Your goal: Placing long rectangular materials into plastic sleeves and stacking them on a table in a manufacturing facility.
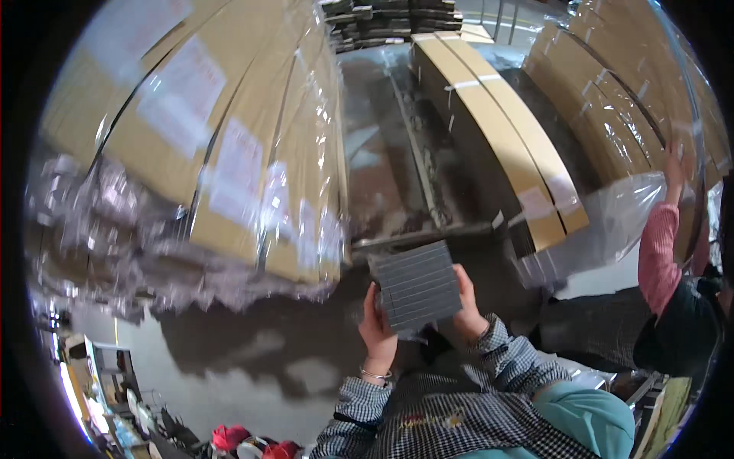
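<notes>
Between my two hands, in front of my body, is a dark grey squarish block with parallel lines across its top [419, 287]. It looks like a bundle of grey strips, though I cannot make out the exact kind. My left hand [378, 329] is closed on its left side, thumb along the edge. On the opposite side my right hand [468, 306] grips it, fingers partly hidden beneath. Beyond the block lies a dark pallet-like platform [382, 172]. A long brown strapped carton [505, 130] stands on it to the right.
Tall cartons [252, 138] in clear film rise at my left, loose plastic wrap [153, 260] around their base. At right, a co-worker in a pink sleeve [659, 256] touches another wrapped carton stack [604, 84]. Dark stacked pieces [390, 19] lie at the far end. Red items [229, 437] sit lower left.
</notes>
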{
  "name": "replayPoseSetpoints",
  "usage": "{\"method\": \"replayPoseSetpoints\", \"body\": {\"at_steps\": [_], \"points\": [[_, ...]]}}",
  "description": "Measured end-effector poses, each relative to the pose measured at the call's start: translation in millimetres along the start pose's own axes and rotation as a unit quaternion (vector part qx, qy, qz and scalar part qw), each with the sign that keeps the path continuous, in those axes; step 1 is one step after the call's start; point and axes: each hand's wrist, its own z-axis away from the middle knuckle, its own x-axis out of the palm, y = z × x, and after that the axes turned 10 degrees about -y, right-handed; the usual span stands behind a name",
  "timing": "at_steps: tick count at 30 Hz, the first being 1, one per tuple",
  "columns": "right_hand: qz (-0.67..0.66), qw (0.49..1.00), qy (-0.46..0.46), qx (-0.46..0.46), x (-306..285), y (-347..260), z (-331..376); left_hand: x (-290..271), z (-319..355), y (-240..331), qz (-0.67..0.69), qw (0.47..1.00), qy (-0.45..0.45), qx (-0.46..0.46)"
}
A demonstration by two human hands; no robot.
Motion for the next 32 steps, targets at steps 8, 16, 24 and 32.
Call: {"method": "replayPoseSetpoints", "body": {"at_steps": [8,16,24,32], "points": [[0.132,0.990,-0.037,-0.044,48,-58,6,-94,28,88,-0.047,0.992,-0.114,0.012],[0.158,0.963,-0.136,-0.173,70,-20,99,-122,48,113,-0.020,0.971,-0.234,-0.039],[0.470,0.852,-0.075,-0.220,49,105,176,-178,63,361,0.470,0.779,-0.318,0.266],[-0.015,0.640,-0.583,-0.501,127,-90,54,-199,41,303,0.492,0.729,-0.220,0.422]]}}
